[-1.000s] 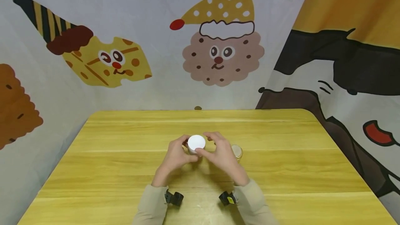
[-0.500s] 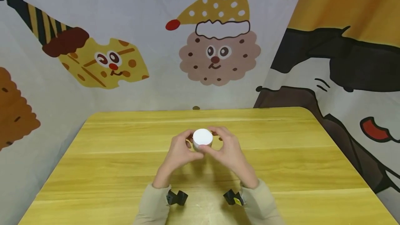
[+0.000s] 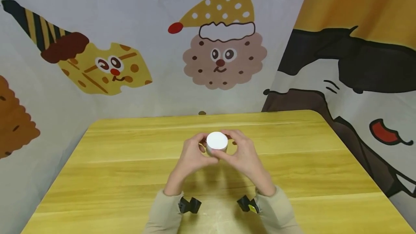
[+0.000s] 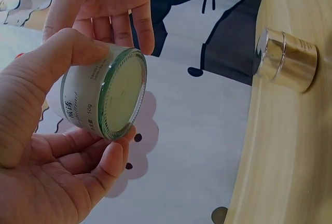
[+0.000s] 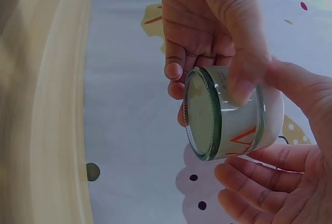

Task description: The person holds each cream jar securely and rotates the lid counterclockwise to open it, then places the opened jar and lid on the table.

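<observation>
A small glass cream jar (image 3: pixel 216 141) with a white lid is held up over the table, lid toward the head camera. My left hand (image 3: pixel 192 155) grips its printed glass body, thumb on one side and fingers on the other. In the left wrist view the clear base of the jar (image 4: pixel 123 97) faces away from my palm. Thumb and fingertips of my right hand (image 3: pixel 243 155) pinch around the white lid (image 5: pixel 272 117). Behind my right hand, hidden in the head view, a shiny gold jar (image 4: pixel 288 60) stands on the table.
The wood-grain table (image 3: pixel 123 176) stretches out on all sides beneath my hands. A white cloth backdrop (image 3: pixel 156 93) with cartoon prints hangs just behind its far edge. Dark wrist cameras (image 3: pixel 190 205) sit at both sleeves.
Both hands and the cream jar have risen and shifted right in the head view. My right fingers have closed around the lid. The gold jar has become hidden behind the right hand.
</observation>
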The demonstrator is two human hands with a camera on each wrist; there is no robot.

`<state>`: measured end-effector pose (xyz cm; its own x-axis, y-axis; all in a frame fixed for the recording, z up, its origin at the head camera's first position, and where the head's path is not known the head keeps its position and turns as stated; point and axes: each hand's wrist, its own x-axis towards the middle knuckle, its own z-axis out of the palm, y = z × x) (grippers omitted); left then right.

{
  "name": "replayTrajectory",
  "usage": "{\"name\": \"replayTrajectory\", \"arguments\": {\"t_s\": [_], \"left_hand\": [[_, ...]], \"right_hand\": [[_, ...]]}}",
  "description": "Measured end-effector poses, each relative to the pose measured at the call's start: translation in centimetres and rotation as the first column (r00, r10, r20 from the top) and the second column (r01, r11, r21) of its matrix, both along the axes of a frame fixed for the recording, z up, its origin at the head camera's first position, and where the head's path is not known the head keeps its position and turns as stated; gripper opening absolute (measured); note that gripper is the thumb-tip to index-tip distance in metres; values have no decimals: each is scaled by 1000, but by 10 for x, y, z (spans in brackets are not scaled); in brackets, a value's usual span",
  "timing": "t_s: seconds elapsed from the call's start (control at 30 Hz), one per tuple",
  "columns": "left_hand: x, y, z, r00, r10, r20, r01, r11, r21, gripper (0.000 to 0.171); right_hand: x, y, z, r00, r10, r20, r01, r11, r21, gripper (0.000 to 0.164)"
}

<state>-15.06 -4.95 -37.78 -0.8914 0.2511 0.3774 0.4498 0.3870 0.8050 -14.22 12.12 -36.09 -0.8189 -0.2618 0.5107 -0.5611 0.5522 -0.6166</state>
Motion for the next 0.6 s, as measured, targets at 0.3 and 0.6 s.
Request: {"name": "replayTrajectory", "arguments": {"t_s": [0.3,0.6], "left_hand": [[2,6,1,999,-32,1,32,999,11,49],[4,9,-1,997,-76,15,76,997,22,47]], "right_hand": [[0,6,2,1000,-1,7,1,1000,-13,50],[-1,13,-2,999,50,1,-50,996,-73,42]]}}
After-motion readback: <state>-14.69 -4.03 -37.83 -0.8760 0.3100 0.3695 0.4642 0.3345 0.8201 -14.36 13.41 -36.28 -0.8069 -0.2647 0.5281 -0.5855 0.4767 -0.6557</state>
